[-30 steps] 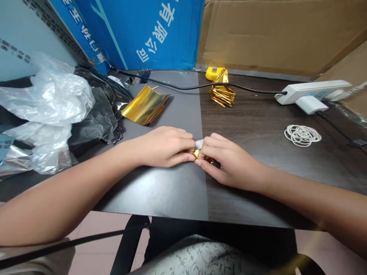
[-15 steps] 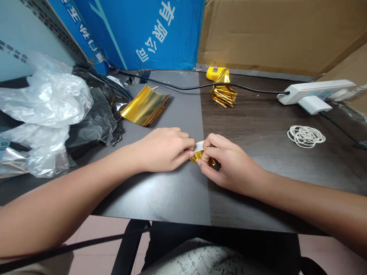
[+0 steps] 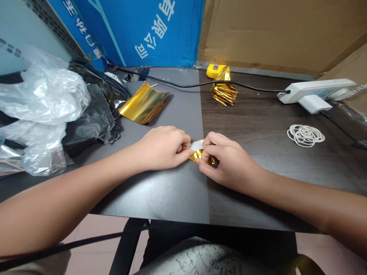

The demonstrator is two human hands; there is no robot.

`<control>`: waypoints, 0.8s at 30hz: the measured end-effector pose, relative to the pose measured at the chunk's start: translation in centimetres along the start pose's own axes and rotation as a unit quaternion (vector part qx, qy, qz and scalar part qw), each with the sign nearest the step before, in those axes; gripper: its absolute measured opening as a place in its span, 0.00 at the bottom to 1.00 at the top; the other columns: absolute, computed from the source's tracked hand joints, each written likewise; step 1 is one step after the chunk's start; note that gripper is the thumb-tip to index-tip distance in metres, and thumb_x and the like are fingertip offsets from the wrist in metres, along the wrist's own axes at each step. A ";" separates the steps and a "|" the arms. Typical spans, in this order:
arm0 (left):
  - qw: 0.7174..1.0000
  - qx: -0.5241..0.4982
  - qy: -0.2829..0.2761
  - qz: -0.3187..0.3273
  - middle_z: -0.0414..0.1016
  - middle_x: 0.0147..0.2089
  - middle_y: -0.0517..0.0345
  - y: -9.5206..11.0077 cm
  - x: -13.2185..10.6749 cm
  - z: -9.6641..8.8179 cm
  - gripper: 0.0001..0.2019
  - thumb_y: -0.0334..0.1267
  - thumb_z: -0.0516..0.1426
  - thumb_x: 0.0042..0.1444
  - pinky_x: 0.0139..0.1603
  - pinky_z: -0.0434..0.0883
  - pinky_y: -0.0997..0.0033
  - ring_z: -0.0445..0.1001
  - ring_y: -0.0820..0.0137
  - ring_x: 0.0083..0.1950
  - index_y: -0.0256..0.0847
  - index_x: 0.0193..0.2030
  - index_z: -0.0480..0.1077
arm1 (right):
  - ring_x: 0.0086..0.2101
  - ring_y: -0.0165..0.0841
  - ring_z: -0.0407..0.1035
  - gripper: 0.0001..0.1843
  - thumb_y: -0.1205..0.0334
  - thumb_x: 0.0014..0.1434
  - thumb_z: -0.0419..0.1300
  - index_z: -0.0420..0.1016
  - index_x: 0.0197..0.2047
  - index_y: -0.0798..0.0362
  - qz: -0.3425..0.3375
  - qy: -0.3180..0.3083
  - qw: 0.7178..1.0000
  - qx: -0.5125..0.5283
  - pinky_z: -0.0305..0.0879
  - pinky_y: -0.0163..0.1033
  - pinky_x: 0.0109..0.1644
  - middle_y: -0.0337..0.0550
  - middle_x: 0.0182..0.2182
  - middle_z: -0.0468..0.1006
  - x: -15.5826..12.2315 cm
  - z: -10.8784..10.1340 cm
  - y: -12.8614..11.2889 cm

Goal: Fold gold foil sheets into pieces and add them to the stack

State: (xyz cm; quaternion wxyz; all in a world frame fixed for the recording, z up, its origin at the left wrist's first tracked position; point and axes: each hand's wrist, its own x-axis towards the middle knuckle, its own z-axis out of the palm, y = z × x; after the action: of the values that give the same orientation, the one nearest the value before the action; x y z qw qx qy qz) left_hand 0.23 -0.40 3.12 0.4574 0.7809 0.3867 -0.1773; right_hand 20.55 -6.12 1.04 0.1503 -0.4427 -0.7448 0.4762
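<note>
My left hand [image 3: 163, 148] and my right hand [image 3: 226, 162] meet at the middle of the table [image 3: 258, 126], both pinched on a small folded piece of gold foil paper [image 3: 197, 154] whose white back shows at the top. The fingers of each hand are curled and pressed on the paper, which lies low on the grey mat [image 3: 160, 191]. Most of the paper is hidden under my fingers.
A curved stack of gold foil sheets [image 3: 145, 104] lies to the back left. Folded gold pieces [image 3: 224, 91] are piled by a yellow tape measure [image 3: 215, 70]. White rubber bands [image 3: 305, 135], a power strip [image 3: 315, 91], a black cable [image 3: 177, 84] and plastic bags [image 3: 43, 103] surround the space.
My hands stayed together on the gold paper; my fingers shifted slightly and a bit more gold shows between them. The camera view moved a little.
</note>
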 end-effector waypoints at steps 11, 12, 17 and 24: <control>0.993 -0.002 -0.017 -0.114 0.78 0.29 0.60 0.9 0.1 -0.3 0.12 0.47 0.58 0.59 0.30 0.55 0.68 0.71 0.68 0.29 0.44 0.33 0.78 | 0.31 0.31 0.61 0.14 0.72 0.57 0.59 0.63 0.23 0.53 -0.003 -0.001 1.000 -0.014 0.57 0.38 0.35 0.40 0.28 0.65 0.0 0.1 -0.2; 0.992 -0.004 -0.019 -0.125 0.78 0.29 0.60 1.0 0.1 -0.3 0.12 0.48 0.58 0.59 0.29 0.55 0.68 0.70 0.69 0.28 0.45 0.33 0.78 | 0.32 0.32 0.61 0.14 0.71 0.57 0.59 0.63 0.23 0.53 -0.002 -0.002 1.000 -0.015 0.57 0.38 0.36 0.40 0.28 0.65 0.0 0.1 -0.2; 0.991 -0.012 -0.011 -0.130 0.78 0.29 0.60 1.0 0.0 -0.5 0.12 0.49 0.59 0.58 0.28 0.55 0.69 0.70 0.69 0.26 0.45 0.33 0.79 | 0.32 0.32 0.61 0.14 0.71 0.57 0.58 0.62 0.23 0.52 -0.001 -0.009 1.000 -0.018 0.57 0.38 0.36 0.40 0.28 0.66 0.0 0.0 -0.2; 0.993 -0.026 0.002 -0.119 0.77 0.26 0.59 0.9 -0.1 -0.4 0.12 0.46 0.59 0.56 0.26 0.53 0.70 0.68 0.71 0.24 0.43 0.30 0.79 | 0.31 0.32 0.60 0.10 0.69 0.59 0.58 0.64 0.27 0.52 -0.014 -0.005 0.998 -0.055 0.58 0.38 0.36 0.41 0.29 0.69 -0.1 -0.1 -0.4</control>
State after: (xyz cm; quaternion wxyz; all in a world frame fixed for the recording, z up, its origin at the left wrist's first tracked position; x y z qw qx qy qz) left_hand 0.85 -0.36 3.96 0.4525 0.7178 0.4818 -0.2190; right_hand 20.45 -6.21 1.40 0.1284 -0.4374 -0.7767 0.4348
